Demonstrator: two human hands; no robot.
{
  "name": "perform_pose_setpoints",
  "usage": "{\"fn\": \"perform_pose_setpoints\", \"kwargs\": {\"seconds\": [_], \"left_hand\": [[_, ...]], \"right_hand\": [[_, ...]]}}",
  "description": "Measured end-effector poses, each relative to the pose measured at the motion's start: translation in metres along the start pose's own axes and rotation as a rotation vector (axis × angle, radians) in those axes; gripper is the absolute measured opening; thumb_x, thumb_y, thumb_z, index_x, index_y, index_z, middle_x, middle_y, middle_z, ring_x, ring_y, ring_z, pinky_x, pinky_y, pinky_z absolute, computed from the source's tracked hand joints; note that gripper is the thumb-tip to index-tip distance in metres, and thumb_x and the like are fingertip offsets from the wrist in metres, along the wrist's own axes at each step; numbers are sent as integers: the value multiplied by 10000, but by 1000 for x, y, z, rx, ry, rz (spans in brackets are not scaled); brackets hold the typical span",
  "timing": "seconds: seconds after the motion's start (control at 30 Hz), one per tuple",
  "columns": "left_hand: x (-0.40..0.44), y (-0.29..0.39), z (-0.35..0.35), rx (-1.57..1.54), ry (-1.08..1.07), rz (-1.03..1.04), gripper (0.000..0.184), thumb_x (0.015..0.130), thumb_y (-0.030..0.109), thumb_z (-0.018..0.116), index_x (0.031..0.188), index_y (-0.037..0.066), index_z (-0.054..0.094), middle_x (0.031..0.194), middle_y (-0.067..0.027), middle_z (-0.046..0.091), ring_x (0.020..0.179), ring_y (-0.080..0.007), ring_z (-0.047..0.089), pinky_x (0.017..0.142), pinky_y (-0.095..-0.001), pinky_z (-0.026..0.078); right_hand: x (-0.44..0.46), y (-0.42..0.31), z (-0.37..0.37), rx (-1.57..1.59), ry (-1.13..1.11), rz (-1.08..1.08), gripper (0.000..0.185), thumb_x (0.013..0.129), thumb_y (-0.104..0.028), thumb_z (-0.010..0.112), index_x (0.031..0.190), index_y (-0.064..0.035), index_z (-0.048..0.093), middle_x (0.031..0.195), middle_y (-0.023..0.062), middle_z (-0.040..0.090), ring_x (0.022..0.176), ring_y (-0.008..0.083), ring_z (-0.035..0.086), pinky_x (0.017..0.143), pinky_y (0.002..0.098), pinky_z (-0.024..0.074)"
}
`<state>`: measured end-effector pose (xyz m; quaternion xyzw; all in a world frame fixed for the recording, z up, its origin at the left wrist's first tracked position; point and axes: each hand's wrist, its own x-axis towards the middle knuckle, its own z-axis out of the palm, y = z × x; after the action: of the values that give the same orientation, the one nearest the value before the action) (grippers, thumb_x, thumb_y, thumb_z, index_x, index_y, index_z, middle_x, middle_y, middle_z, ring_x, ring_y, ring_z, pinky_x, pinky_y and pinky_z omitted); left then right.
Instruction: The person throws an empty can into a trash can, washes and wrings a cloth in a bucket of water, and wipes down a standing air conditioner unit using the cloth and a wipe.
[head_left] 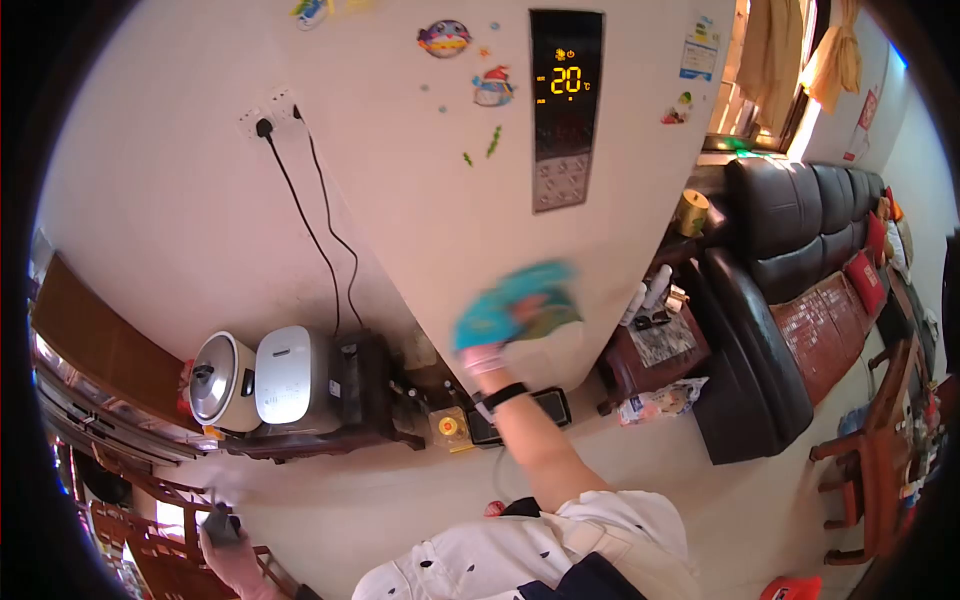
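Note:
A tall white cabinet-like unit [470, 220] with a lit display [566, 85] reading 20 °C stands in front of me. My right hand [487, 358], blurred by motion, is closed on a teal cloth [515, 305] spread at the unit's lower front. A black band [502, 396] circles that wrist. Low at the far left, my left hand [235, 565] is wrapped round a dark grey object [222, 524], which looks like a spray bottle's head; its lower part is hidden.
Left of the unit, a rice cooker [220, 380] and a silver-white appliance [284, 375] sit on a dark stand. Two cables [300, 205] hang from wall sockets. On the right are a small table [660, 350], a plastic bag [662, 402], a dark sofa [755, 360] and a wooden chair [868, 480].

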<state>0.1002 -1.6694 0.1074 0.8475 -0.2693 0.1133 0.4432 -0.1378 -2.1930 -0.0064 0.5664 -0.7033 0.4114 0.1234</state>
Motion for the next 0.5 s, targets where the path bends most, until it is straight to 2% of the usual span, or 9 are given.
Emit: {"fn": "perform_pose_setpoints", "kwargs": {"seconds": [0.03,0.07,0.1,0.13,0.23,0.3,0.37,0.43,0.5], "left_hand": [[4,14,8,436,141,167,348,863,269,601,1143,67,568,1115,-43,596,1009,-216,538,821,-383,448],[14,34,19,-463,16,-229,330,857,231,609,1125,43,559,1097,-60,595,1001,-218,539,836,-388,455],[22,45,26,-1358,-120,-628,314,852,192,617,1106,20,551,1080,-76,594,992,-220,541,852,-392,462],[26,40,33,-1384,-131,-597,285,867,201,601,1084,25,550,1078,-75,593,972,-204,541,860,-375,455],[26,-24,30,-534,-92,-113,293,882,272,585,1100,77,565,1091,-44,598,958,-182,546,839,-336,446],[10,-23,3,-373,-58,-152,317,877,271,587,1126,77,559,1118,-41,598,971,-179,547,854,-343,438],[0,15,-16,-1235,128,-770,352,862,219,597,1139,11,539,1135,-84,598,995,-205,556,861,-362,457],[3,-16,-21,-1255,-95,-697,369,837,239,628,1126,20,559,1113,-81,613,990,-211,569,849,-375,467],[15,4,13,-19,-36,-109,384,814,276,655,1087,17,582,1085,-82,625,946,-221,585,829,-378,477]], "right_hand": [[-17,-7,-5,-194,-113,-290,366,914,-297,421,1123,-18,532,1094,148,533,1132,315,456,1026,531,289],[-21,6,-35,327,-547,-539,439,845,-275,513,1199,-15,516,1239,224,495,1264,394,367,1059,570,239],[-15,20,-21,321,-542,-529,439,845,-275,513,1199,-15,516,1239,224,495,1264,394,367,1059,570,239],[-11,39,10,290,-702,-600,462,820,-270,547,1215,-34,517,1251,224,489,1257,412,370,1059,573,246],[28,120,41,358,-157,-133,440,830,-247,536,1216,-39,503,1246,206,488,1244,383,376,1058,561,253],[63,152,43,434,15,267,426,837,-231,529,1217,-41,495,1242,195,487,1236,364,381,1057,554,258],[73,135,34,458,84,492,412,844,-215,522,1217,-44,486,1238,183,486,1228,345,385,1056,546,263],[43,81,27,384,75,425,399,851,-200,515,1218,-47,477,1234,171,485,1220,325,389,1055,539,268],[-8,31,21,226,-68,128,386,858,-184,508,1219,-50,468,1230,160,485,1212,306,393,1054,531,272]]}}
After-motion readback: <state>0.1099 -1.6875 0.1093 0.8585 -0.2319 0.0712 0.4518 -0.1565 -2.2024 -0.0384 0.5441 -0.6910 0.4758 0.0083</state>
